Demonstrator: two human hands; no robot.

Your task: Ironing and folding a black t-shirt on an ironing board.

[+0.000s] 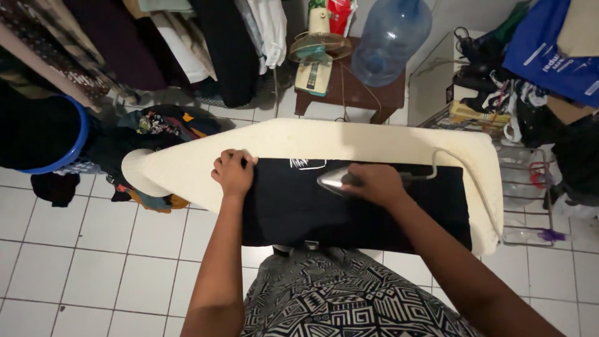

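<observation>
- Black cloth (349, 206) lies flat on the cream ironing board (387, 140), under both hands.
- Left hand (234, 173) presses its edge, fingers curled; keep it tight.
- Right hand (374, 185) is wrapped around the iron (334, 180); slide slowly, away from the left hand.

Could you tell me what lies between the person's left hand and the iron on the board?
In the head view, only a stretch of black garment with a small white print lies between the left hand and the iron; the right hand grips the iron.
</observation>
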